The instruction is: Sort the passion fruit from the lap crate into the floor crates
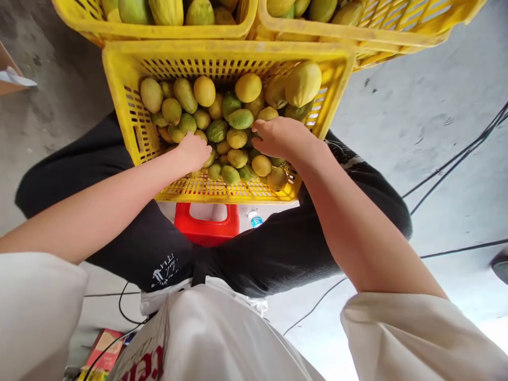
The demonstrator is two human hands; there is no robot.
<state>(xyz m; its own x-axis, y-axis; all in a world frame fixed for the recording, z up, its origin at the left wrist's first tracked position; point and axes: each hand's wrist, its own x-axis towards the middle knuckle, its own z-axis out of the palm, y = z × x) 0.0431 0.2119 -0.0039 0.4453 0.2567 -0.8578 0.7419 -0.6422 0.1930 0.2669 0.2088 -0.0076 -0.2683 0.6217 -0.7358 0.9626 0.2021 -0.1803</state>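
A yellow plastic crate (228, 48) stands between my knees, holding many round and oval yellow and green fruits that look like lemons (237, 138). A few larger pale yellow fruits (304, 84) lie in its far right corner. My left hand (194, 152) is low among the fruits at the left middle, its fingers curled down; whatever they grip is hidden beneath. Over the right side, my right hand (280, 138) reaches in with bent fingers and a gap between the fingertips. Its tips are close to a green fruit (241, 119), and nothing shows held in it.
Two more yellow crates of larger fruits, one at the left (159, 33) and one at the right (353, 30), stand beyond. A red plastic stool (206, 226) and a bottle (255, 218) are below the near rim. Black cables (456, 153) cross the grey floor.
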